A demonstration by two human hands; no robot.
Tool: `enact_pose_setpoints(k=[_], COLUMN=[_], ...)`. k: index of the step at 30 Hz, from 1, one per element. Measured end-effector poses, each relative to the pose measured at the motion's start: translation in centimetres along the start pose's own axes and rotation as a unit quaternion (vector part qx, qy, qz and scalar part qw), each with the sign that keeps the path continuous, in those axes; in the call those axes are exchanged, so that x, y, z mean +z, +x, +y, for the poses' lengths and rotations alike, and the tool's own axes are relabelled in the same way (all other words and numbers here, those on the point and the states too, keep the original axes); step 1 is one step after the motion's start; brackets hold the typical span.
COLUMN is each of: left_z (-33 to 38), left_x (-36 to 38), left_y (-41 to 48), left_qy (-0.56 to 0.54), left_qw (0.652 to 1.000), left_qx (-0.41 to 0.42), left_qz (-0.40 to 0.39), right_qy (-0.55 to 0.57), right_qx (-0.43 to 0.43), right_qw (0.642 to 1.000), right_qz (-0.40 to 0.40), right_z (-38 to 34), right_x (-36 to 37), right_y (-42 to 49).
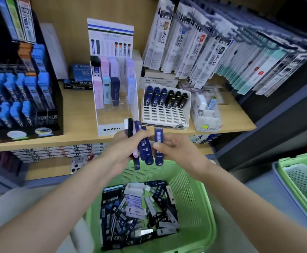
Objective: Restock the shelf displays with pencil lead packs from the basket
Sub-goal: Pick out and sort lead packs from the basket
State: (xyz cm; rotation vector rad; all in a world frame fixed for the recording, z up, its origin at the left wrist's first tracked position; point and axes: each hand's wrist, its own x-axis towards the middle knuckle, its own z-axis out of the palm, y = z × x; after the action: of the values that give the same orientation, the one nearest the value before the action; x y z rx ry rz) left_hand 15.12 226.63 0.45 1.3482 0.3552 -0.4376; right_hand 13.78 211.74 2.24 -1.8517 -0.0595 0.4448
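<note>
Below the hands, the green basket [194,198] holds loose packs [136,212] heaped on its floor. Over its far rim the left hand [125,148] grips a bundle [143,148] of perhaps five, though it is blurred. Just beside it the right hand [174,148] pinches one blue pack [158,147] upright. Beyond the shelf [57,141] edge, the tray [165,114] has open front rows. Left of it, the stand [116,106] has free slots.

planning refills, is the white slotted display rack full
Partly empty: white slotted display rack holds dark packs only in its back row; front slots bare.
</note>
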Motion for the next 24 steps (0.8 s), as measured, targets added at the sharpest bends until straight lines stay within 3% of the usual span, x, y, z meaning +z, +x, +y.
enact_pose_setpoints(k=[4, 7, 10, 15, 21, 24], left_z=[1.8, 2.7, 3.2, 3.6, 3.7, 3.5], left_x=[-0.8, -1.3, -1.8, -1.8, -1.9, -1.9], left_y=[1.0, 1.5, 1.9, 2.2, 2.9, 3.3], left_qy=[-0.002, 0.005, 0.012, 0.005, -0.004, -0.028], left_qw=[1.0, 0.999, 0.998, 0.998, 1.0, 0.999], left_qx=[0.006, -0.009, -0.016, -0.013, 0.016, 0.017], left_qz=[-0.003, -0.034, -0.052, -0.065, -0.012, -0.001], right_qy=[-0.005, -0.152, -0.212, -0.188, -0.195, -0.085], right_qx=[0.012, -0.009, -0.023, -0.03, -0.051, -0.067], right_qw=[0.998, 0.985, 0.975, 0.974, 0.969, 0.98], right_qz=[0.063, 0.081, 0.066, 0.119, 0.144, 0.169], right_z=[-0.9, -1.6, -2.0, -3.0, -4.3, -4.6], right_x=[-0.5, -0.9, -1.1, -1.3, -0.8, -0.3], right_y=[0.8, 1.4, 1.9, 3.0, 3.7, 4.0])
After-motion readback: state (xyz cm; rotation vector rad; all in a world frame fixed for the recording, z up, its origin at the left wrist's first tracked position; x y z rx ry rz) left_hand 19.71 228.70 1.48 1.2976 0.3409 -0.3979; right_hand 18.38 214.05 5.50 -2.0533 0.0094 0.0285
